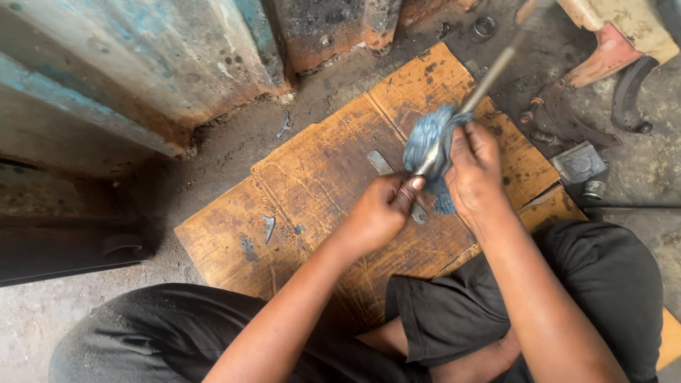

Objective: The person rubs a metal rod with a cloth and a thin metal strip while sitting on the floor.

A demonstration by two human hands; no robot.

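My left hand (379,213) grips the near end of a long metal rod (489,74) that slants up and away to the right. My right hand (474,170) is wrapped around a blue rag (425,135) pressed against the rod's middle. Both hands hover over a stained sheet of cardboard (312,184) on the ground. A flat metal wrench (383,164) lies on the cardboard just under my hands, partly hidden by them. My legs in dark trousers frame the bottom of the view.
A small metal shard (269,227) lies on the cardboard at left. Rusty curved metal parts (560,117), a grey metal block (579,163) and a nut (593,189) sit at right. A worn blue-painted metal structure (142,71) stands at upper left.
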